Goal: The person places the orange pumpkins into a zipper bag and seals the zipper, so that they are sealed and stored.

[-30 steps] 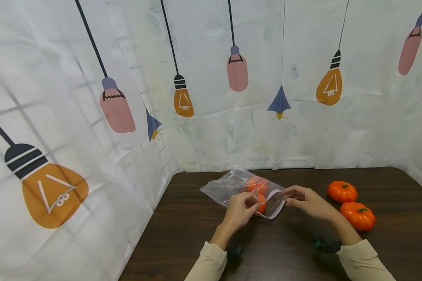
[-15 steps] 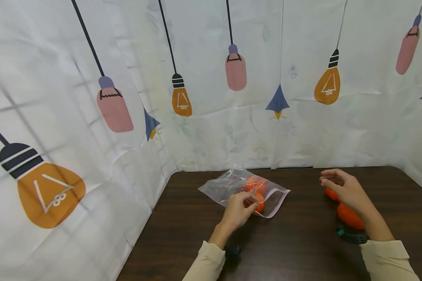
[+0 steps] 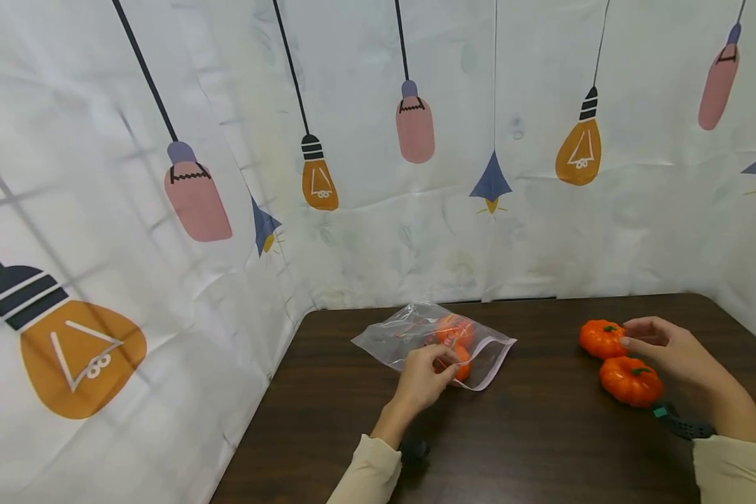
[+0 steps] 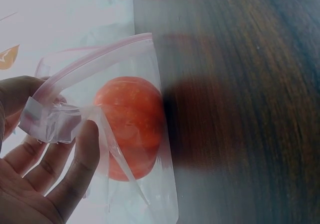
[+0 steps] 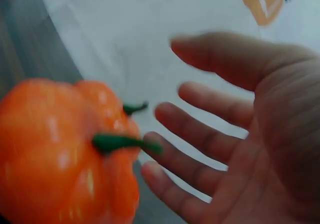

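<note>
From the head view, I see a clear bag lying near the bench's far edge, toward its far left corner, two bagged pumpkins inside. The left hand pinches its mouth. The right hand is beside two loose pumpkins, nearer the bench's right edge: the far pumpkin and the near pumpkin. They sit so close together that grabbing one could nudge the other away.

In the left wrist view, bunched plastic sits between thumb and fingers, and a pumpkin lies close behind the zip strip. If that pinch loosens, I'd expect the mouth to sag, perhaps letting that one roll out.

In the right wrist view, the fingers are spread, holding nothing; whether they touch a stem I can't tell. Smooth, rounded skins might slip from a fingertip grip.
</note>
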